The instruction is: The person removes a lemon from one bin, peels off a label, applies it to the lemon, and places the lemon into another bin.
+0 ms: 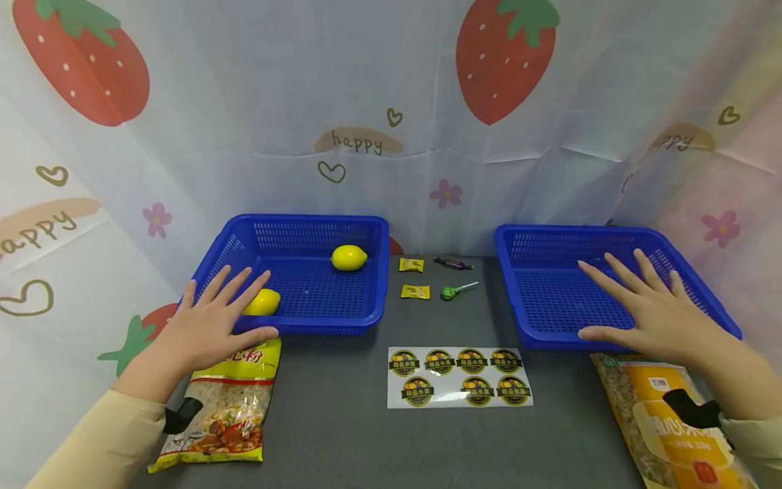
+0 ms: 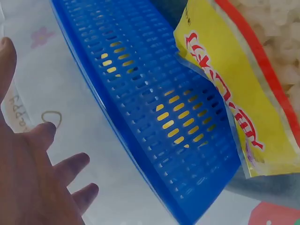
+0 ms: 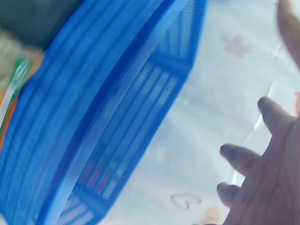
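The left hand (image 1: 204,322), fingers spread and holding nothing, hovers over the left basket (image 1: 318,324) near one lemon (image 1: 263,302) (a second lemon (image 1: 349,257) lies farther back). The right hand (image 1: 647,309), equally spread, hovers over the right basket (image 1: 537,333). Candies (image 1: 415,292) and a sticker sheet (image 1: 459,377) lie between.

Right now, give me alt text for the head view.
Two open hands, left and right, hover over two blue baskets on a grey table; the left one holds two lemons. Candies, a sticker sheet and pasta bags lie around.
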`<state>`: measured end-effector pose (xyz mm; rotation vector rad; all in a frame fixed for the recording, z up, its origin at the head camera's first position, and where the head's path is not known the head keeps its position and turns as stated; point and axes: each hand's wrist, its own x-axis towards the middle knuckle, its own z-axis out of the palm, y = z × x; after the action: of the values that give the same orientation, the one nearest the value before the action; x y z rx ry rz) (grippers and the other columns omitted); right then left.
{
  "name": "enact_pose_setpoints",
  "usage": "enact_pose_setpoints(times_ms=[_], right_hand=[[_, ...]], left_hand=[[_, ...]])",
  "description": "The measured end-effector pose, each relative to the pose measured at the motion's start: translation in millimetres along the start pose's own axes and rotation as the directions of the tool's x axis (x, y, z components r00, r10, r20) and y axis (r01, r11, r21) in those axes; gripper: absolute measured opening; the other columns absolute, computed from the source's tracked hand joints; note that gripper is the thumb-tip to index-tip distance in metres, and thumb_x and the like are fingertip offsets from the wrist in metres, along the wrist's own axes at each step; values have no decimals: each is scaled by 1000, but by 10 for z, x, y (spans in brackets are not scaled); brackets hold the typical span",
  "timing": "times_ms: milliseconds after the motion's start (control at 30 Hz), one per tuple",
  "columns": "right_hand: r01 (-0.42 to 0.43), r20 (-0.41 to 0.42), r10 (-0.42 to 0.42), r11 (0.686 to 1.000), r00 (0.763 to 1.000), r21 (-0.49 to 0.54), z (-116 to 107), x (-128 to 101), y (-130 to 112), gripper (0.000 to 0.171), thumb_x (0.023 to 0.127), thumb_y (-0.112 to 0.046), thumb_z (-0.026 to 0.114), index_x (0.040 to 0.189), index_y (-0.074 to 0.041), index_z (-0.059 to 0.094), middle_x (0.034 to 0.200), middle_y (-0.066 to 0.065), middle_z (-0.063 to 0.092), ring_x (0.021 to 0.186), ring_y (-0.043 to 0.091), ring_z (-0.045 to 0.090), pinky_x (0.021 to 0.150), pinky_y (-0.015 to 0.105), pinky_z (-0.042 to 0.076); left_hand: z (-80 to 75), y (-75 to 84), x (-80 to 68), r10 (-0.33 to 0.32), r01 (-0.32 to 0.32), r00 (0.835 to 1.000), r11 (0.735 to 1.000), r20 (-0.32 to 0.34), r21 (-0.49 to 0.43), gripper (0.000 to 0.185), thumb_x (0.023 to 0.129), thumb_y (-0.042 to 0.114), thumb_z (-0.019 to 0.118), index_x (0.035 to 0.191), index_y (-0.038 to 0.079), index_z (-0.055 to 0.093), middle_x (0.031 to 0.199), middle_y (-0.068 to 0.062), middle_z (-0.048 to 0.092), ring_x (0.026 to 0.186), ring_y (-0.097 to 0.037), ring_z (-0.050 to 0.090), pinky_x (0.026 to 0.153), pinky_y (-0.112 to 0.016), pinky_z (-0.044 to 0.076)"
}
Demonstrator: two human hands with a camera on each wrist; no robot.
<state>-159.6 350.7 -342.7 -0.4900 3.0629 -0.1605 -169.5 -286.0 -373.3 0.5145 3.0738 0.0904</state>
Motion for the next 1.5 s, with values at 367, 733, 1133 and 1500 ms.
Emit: enact_pose_setpoints(times_ms=[367, 733, 1133, 1500], right_hand=[[87, -12, -87, 959, 996, 269, -60, 371, -420, 94, 90, -53, 71, 161, -44, 10, 170, 10, 6, 155, 40, -8, 108, 81, 10], [158, -47, -151, 923, 987, 351, -3, 776, -1036, 94, 89, -59, 69, 162, -40, 12, 170, 5, 12, 157, 35, 2, 117, 71, 15], [231, -74, -226, 821, 971, 522, 444, 1141, -1602, 96, 86, -56, 74, 161, -41, 16, 170, 7, 12, 154, 36, 21, 115, 65, 30], [220, -41, -250, 747, 967, 627, 833, 1345, -2076, 98, 84, -51, 78, 162, -30, 23, 167, 2, 25, 135, 32, 50, 109, 54, 43]], left_hand=[[54, -159, 263, 14, -36, 993, 982, -114, -185, 75, 102, 57, 48, 163, 25, 18, 162, -20, 32, 146, -48, 31, 113, -70, 26], [133, -255, 504, -94, 87, 996, 928, -4, -362, 78, 100, 61, 49, 159, 14, 31, 160, -24, 33, 144, -49, 33, 110, -73, 29], [278, -359, 639, -120, 151, 988, 863, 95, -483, 79, 94, 56, 64, 155, 12, 39, 154, -27, 41, 138, -48, 40, 104, -70, 39], [337, -384, 810, -178, 253, 963, 860, 203, -443, 98, 90, 44, 74, 161, 6, 19, 156, -33, 33, 140, -58, 29, 108, -74, 29]])
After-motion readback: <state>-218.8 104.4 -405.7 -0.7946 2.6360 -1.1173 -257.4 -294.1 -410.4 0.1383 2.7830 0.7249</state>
